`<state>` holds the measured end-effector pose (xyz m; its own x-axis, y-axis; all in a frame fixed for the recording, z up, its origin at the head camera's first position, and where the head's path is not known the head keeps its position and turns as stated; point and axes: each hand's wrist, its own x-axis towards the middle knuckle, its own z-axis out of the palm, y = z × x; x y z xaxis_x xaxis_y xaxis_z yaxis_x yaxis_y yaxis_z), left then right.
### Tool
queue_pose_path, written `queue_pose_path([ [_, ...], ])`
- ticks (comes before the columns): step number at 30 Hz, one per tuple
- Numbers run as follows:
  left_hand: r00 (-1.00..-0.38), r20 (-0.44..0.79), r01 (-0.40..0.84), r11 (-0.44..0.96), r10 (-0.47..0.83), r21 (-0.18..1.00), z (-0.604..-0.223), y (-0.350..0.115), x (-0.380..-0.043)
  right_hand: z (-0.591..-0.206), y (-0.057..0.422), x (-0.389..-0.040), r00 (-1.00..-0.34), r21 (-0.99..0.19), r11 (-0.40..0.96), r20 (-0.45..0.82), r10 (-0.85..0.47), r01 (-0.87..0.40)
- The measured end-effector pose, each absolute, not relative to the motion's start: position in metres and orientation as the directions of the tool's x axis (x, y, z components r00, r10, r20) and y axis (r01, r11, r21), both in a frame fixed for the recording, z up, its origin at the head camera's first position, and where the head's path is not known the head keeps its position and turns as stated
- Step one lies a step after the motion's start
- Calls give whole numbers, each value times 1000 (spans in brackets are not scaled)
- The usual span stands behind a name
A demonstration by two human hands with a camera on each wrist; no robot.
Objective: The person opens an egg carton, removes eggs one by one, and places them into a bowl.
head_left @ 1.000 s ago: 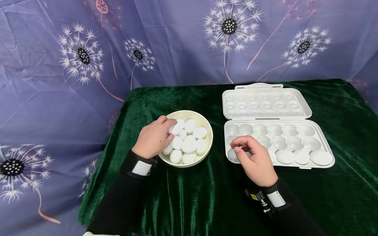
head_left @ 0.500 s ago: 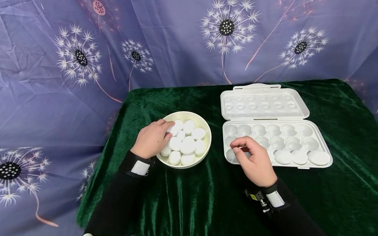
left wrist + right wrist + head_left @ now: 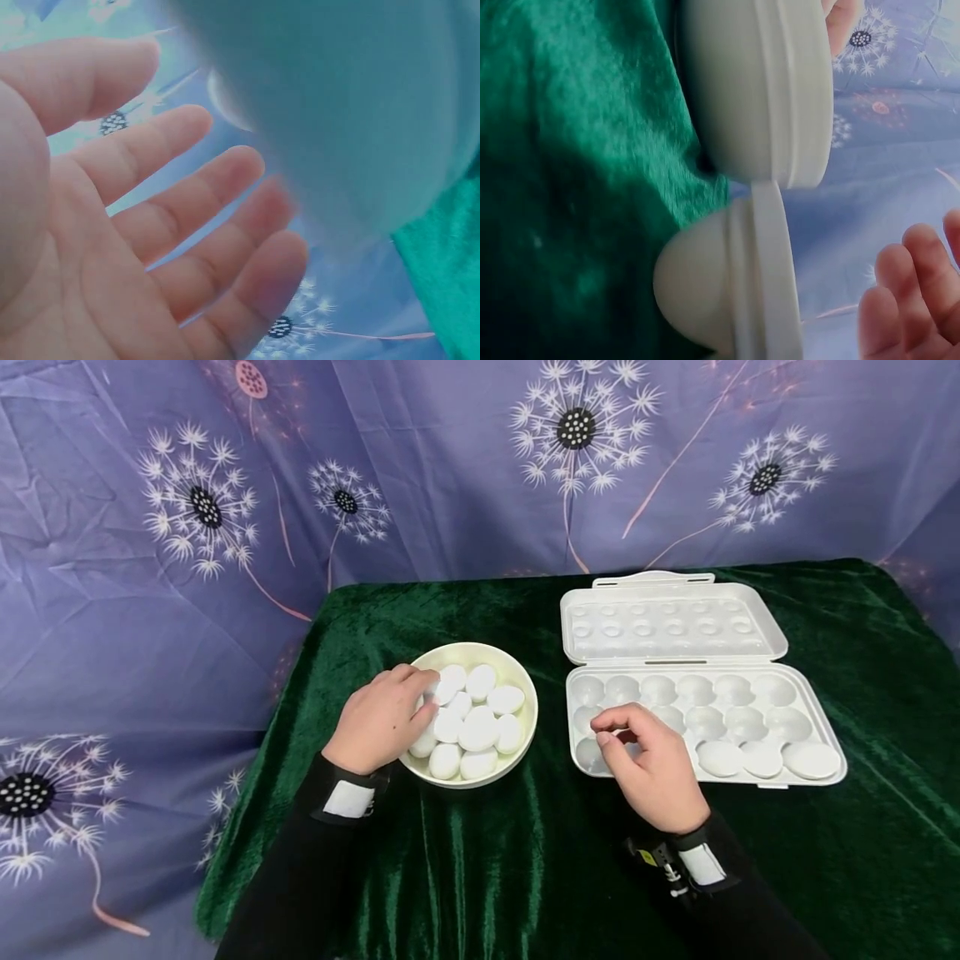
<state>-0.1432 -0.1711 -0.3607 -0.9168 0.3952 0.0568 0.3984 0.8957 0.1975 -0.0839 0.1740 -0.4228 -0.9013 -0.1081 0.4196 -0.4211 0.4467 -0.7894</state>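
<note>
In the head view, my left hand (image 3: 381, 717) reaches over the left rim of a cream bowl (image 3: 528, 718) heaped with white eggs (image 3: 478, 728). Its fingers are spread and gently bent in the left wrist view, where the blurred bowl (image 3: 352, 127) rises beside the fingertips and one egg (image 3: 227, 101) peeks past the rim. No egg lies in that palm. My right hand (image 3: 654, 770) hovers over the front left of a white egg tray (image 3: 823, 718), thumb and forefinger near each other with nothing between them. Three eggs (image 3: 812, 761) sit in the tray's front row, at the right.
The tray's hinged lid (image 3: 675, 639) lies folded back behind it. Under everything is a dark green velvet cloth (image 3: 480, 860). A purple dandelion-print curtain (image 3: 450, 460) hangs behind the table. In the right wrist view, the tray's side (image 3: 769, 270) overlaps the bowl (image 3: 742, 90).
My left hand has drawn back slightly to the left over the bowl. My right hand has barely moved. The eggs in the tray look the same.
</note>
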Motion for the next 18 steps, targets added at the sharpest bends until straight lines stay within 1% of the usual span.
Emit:
queue_pose_path([
  [4, -894, 121, 447, 866, 430, 223, -353, -165, -136, -420, 185, -89, -881, -743, 521, 471, -37, -420],
  [7, -865, 181, 500, 834, 468, 232, -346, -155, -129, -417, 194, -92, -864, -723, 566, 503, 38, -396],
  [9, -842, 213, 536, 812, 496, 230, -341, -146, -124, -416, 198, -94, -858, -709, 595, 510, 60, -379],
  [14, -794, 254, 605, 762, 553, 233, -338, -124, -114, -415, 205, -95, -886, -658, 674, 464, 12, -336],
  [18, -769, 265, 638, 727, 582, 255, -342, -107, -109, -415, 209, -95, -932, -612, 736, 355, -70, -288],
])
